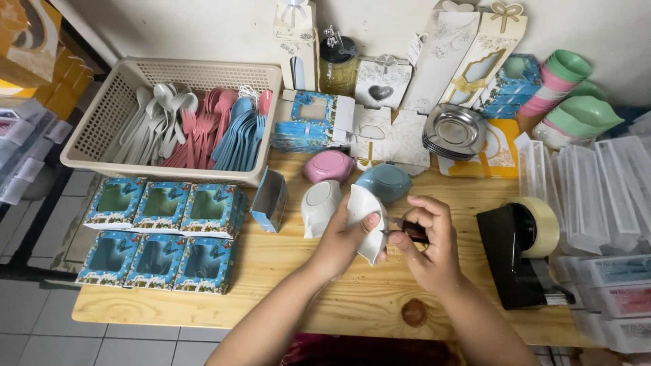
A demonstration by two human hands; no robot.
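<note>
While both hands work mid-bench, blue window boxes (159,234) lie left, tape dispenser (522,254) right.
Left hand (346,237) grips a white dish (366,220) on edge, thumb on its face; right hand (427,244) pinches a small dark tool (409,230) touching the dish. Pink bowl (329,166) beyond.

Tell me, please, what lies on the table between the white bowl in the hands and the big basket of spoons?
In the head view, between the white bowl and the basket: a second white bowl and a small open blue box.
</note>
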